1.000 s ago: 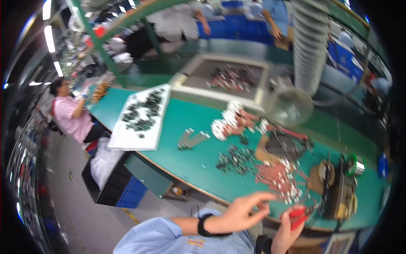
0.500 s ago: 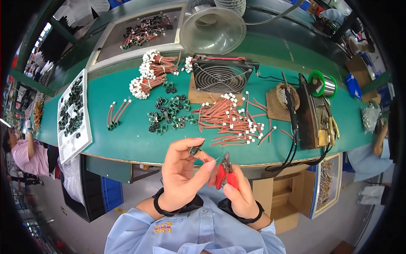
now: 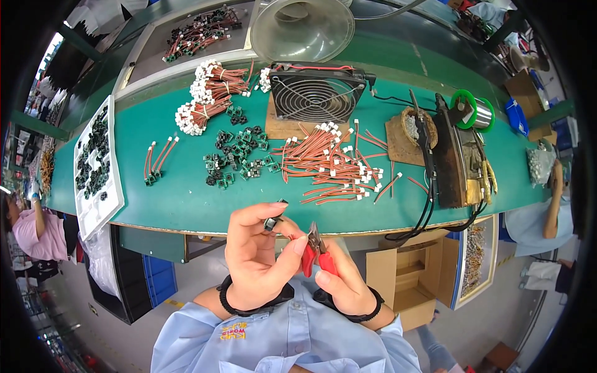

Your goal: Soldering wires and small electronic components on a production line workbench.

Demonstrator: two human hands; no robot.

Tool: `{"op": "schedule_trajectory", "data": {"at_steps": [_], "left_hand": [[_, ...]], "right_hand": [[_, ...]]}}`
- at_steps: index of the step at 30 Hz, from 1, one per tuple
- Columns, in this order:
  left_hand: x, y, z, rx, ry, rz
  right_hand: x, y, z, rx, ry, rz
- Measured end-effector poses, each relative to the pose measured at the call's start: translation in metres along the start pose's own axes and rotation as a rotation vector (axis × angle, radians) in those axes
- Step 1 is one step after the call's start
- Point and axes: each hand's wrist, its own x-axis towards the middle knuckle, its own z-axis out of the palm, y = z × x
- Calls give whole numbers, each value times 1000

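In my left hand (image 3: 256,264), thumb and fingers are bent around a small green-and-black circuit part (image 3: 272,222), which shows between the fingertips. A bit of red wire seems to run from it toward the thumb, mostly hidden. My right hand (image 3: 346,283) is wrapped around red-handled cutters (image 3: 316,244), their metal jaws pointing up beside my left thumb tip. Whether the jaws touch the wire I cannot tell. Beyond my hands lie a heap of similar green-and-black parts (image 3: 239,149) and loose red wires with white connectors (image 3: 328,158) on the green table.
A black fan (image 3: 318,96) stands behind the wires, near a clear funnel-shaped hood (image 3: 303,31). At right are a soldering iron (image 3: 421,127) and a solder spool (image 3: 476,112). A white tray of parts (image 3: 115,202) lies left, beside wired pieces (image 3: 160,163) and bundled wires (image 3: 208,109).
The view has shifted, so the table and its things sit further left and higher. Both hands stay close together with the same holds; the cutters remain beside the left thumb.
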Motion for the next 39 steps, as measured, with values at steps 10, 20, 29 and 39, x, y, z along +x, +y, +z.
{"op": "schedule_trajectory", "data": {"at_steps": [10,20,29,39], "left_hand": [[-1,0,2,-20,-4,20],[-1,1,2,-93,15,-52],[0,2,1,-105,2,-54],[1,8,5,-79,37,-117]], "right_hand": [[0,3,-1,3,-16,-25],[2,-2,-2,-48,-16,-25],[3,-4,-2,-27,-21,-11],[0,2,-2,83,-51,101]]}}
